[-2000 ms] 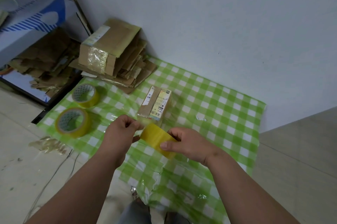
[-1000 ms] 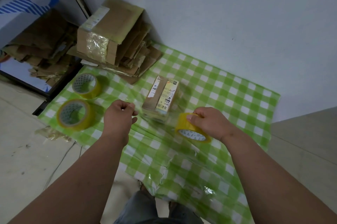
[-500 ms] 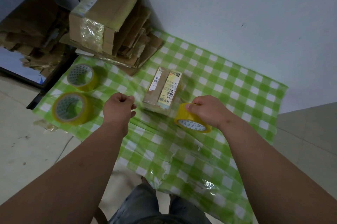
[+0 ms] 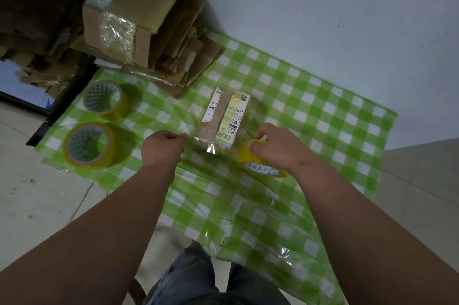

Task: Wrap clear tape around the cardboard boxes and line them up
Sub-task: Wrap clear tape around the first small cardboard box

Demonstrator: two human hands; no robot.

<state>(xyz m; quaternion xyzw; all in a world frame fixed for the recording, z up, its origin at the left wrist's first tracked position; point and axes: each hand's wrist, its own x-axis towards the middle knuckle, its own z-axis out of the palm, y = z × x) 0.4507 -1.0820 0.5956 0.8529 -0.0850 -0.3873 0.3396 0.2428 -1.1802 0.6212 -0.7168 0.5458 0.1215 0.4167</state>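
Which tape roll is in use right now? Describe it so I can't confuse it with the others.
On the green checked cloth, find the small labelled box in the middle. The roll in use lies just right of it, gripped by the right hand. The two spare rolls lie untouched at the cloth's left edge.

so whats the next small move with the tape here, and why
Probably lower the stretched tape onto the box's near end: the left hand pinches the free end, the right hand grips the roll, and the strip spans that end.
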